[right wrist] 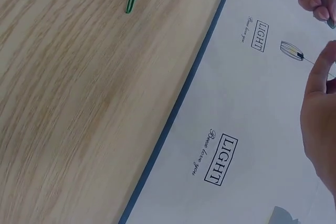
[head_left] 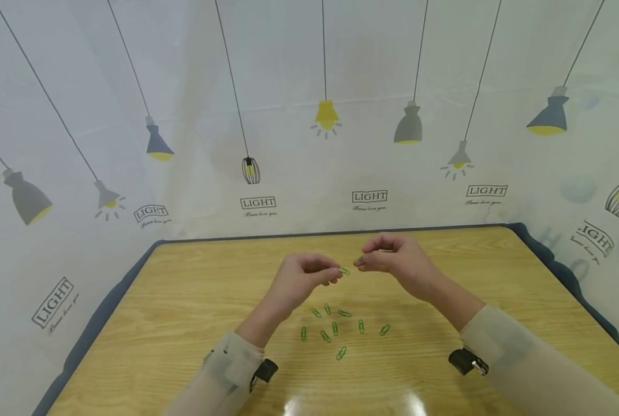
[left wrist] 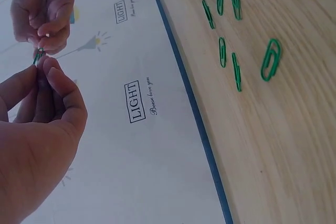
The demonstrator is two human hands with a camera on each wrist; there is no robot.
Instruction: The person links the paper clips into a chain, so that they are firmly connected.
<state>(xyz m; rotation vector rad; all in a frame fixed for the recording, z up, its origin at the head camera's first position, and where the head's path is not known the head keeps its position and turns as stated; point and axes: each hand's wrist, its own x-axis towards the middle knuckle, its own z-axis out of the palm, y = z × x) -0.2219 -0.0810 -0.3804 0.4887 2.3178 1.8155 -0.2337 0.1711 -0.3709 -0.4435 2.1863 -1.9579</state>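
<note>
My left hand point(head_left: 304, 280) pinches a green paper clip point(head_left: 344, 270) between thumb and fingertips, raised above the wooden table. Just to its right, my right hand point(head_left: 400, 263) has its thumb and forefinger together around a small greenish bit, seemingly another paper clip, mostly covered by the fingers. A narrow gap parts the two hands in the head view. In the left wrist view, the held paper clip point(left wrist: 38, 57) points up toward the right hand point(left wrist: 44, 9). The right wrist view catches only part of the right hand point(right wrist: 320, 114) at its edge.
Several loose green paper clips lie scattered on the table point(head_left: 185, 323) below and between the forearms, one paper clip point(head_left: 341, 353) nearest me. A white sheet point(head_left: 289, 133) printed with lamps stands around the table's back and sides, behind a dark blue edge.
</note>
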